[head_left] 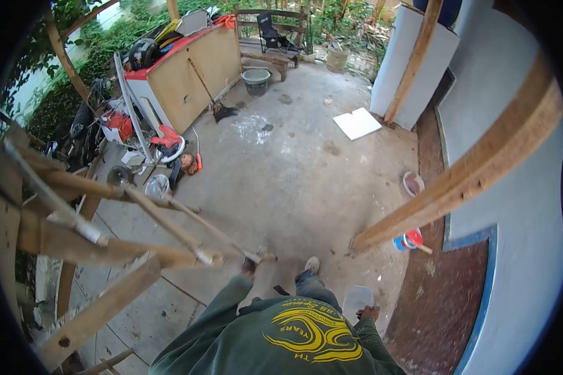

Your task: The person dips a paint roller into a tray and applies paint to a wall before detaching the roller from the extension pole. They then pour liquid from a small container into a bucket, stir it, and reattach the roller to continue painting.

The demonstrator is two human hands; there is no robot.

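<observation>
My left hand (249, 267) is closed at the end of a thin rail of a wooden ladder (197, 253), low in the middle of the head view; part of the hand is hidden behind the wood. The ladder's beams and rungs fill the left side, close to the camera. Down by my right hip, my right hand (368, 312) grips the edge of a pale, see-through rectangular piece of plastic (358, 297). Its fingers are bent over the near corner. My green long-sleeved shirt with yellow print covers the bottom centre, and one shoe (312, 265) shows on the concrete.
A slanting wooden post (456, 181) stands at my right, with a paint can (408, 240) and brush beside its foot. Further along the wall are a small tub (413, 184) and a white board (356, 124). A cabinet (197, 75), broom (219, 111), bucket (256, 82) and clutter line the left.
</observation>
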